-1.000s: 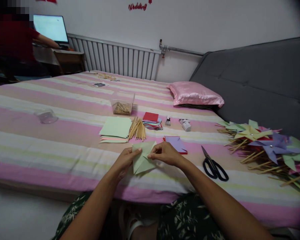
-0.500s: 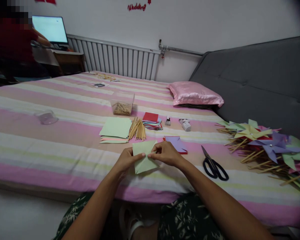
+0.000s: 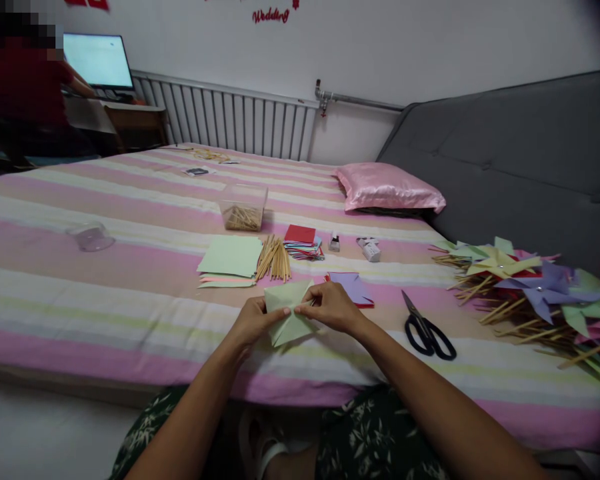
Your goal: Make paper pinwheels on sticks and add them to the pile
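While both hands meet over the bed (image 3: 130,293), left hand (image 3: 253,322) and right hand (image 3: 333,307) pinch a green paper (image 3: 287,320) between them, above the sheet. Sticks (image 3: 275,259) and paper stack (image 3: 230,257) lie just beyond, scissors (image 3: 427,329) to the right.

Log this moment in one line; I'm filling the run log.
left hand: grips green paper | right hand: grips paper | scissors: right, untouched
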Tool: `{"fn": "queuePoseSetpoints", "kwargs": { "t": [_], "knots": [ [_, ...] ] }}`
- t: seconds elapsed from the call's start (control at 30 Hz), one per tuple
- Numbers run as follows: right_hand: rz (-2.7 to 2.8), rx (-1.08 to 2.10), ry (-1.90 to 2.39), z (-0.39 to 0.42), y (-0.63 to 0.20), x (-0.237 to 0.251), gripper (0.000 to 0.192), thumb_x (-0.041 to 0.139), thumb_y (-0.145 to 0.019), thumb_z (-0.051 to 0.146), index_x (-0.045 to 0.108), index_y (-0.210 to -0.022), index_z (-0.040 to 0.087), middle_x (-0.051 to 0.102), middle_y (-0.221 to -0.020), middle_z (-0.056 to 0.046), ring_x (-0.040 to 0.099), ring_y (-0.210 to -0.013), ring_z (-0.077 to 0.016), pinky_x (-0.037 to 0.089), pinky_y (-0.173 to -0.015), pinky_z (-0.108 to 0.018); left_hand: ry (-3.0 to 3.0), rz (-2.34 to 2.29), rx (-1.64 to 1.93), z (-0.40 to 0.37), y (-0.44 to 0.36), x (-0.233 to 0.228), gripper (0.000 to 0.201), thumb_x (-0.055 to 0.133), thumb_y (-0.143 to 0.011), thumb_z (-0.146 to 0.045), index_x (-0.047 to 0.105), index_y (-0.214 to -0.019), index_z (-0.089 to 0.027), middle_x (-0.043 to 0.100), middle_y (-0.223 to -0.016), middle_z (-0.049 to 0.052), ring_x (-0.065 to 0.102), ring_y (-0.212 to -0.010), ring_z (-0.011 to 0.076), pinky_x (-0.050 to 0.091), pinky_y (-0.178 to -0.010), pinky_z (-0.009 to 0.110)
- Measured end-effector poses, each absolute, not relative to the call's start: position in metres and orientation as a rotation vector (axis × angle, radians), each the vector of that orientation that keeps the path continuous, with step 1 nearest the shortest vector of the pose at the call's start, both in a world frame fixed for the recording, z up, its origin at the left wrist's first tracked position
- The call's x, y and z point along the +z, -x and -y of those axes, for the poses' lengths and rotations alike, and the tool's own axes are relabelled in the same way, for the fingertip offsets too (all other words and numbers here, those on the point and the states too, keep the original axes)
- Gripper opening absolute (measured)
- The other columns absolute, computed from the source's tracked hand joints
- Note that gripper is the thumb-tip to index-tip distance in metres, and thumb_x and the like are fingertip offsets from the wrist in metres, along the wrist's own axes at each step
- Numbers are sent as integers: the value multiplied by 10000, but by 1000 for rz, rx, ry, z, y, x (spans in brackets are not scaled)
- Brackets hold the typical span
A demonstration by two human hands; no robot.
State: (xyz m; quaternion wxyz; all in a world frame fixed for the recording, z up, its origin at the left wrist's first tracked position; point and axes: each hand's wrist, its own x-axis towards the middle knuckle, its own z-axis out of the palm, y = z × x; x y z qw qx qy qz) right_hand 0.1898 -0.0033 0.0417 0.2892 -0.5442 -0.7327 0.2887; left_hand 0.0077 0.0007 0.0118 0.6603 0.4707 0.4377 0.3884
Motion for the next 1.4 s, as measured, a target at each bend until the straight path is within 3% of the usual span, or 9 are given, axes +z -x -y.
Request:
{"fn": "queuePoseSetpoints", "kwargs": {
  "t": [0.2, 0.33, 0.43, 0.63, 1.13, 1.27, 1.4],
  "knots": [
    [1906, 713, 1440, 6, -185, 47, 141, 691, -655, 292, 674, -703, 160, 608, -578, -9, 560, -555, -131, 402, -515, -231, -990, -994, 967, 0, -11, 12, 298, 811, -486, -281, 718, -721, -124, 696, -643, 38, 592, -546, 153, 435, -543, 234],
    [1708, 913, 1229, 7, -182, 45, 537, 700, -640, 235, 523, -1145, 207, 616, -800, -12, 599, -625, -119, 493, -584, -247, -887, -1027, 1088, -3, -13, 9, 386, 826, -448, -267, 714, -790, -125, 710, -685, 49, 623, -599, 182, 470, -598, 268],
    [1565, 1058, 1155, 5, -180, 40, 704, 677, -655, 209, 363, -1284, 249, 612, -818, -3, 623, -660, -123, 518, -629, -268, -900, -1017, 1138, -3, -14, 7, 388, 821, -467, -287, 716, -802, -121, 715, -708, 58, 637, -654, 201, 480, -629, 282],
    [1503, 1107, 1174, 1, -179, 35, 631, 670, -648, 226, 414, -1224, 190, 600, -696, 23, 584, -597, -112, 476, -573, -236, -925, -996, 1141, 0, -17, 9, 328, 811, -487, -252, 728, -780, -130, 721, -730, 48, 636, -650, 187, 484, -630, 270],
    [1570, 1104, 1152, 1, -181, 32, 552, 660, -651, 210, 456, -1163, 174, 557, -650, 48, 536, -549, -95, 436, -526, -213, -947, -1004, 1097, 2, -17, 8, 415, 800, -539, -266, 695, -902, -95, 718, -783, 77, 627, -672, 189, 482, -621, 269],
    [1584, 1030, 1157, 0, -180, 33, 552, 677, -663, 254, 460, -1164, 180, 628, -786, -12, 605, -686, -135, 486, -636, -267, -892, -997, 1140, 2, -17, 9, 407, 800, -531, -239, 690, -895, -94, 716, -755, 65, 624, -630, 173, 482, -592, 259],
    [1644, 681, 1161, 2, -182, 42, 507, 686, -678, 264, 512, -1151, 205, 630, -962, -55, 589, -892, -168, 454, -823, -320, -716, -1021, 1231, -2, -14, 13, 421, 809, -482, -172, 687, -877, -91, 719, -726, 62, 631, -598, 170, 495, -572, 258]
  ]
}}
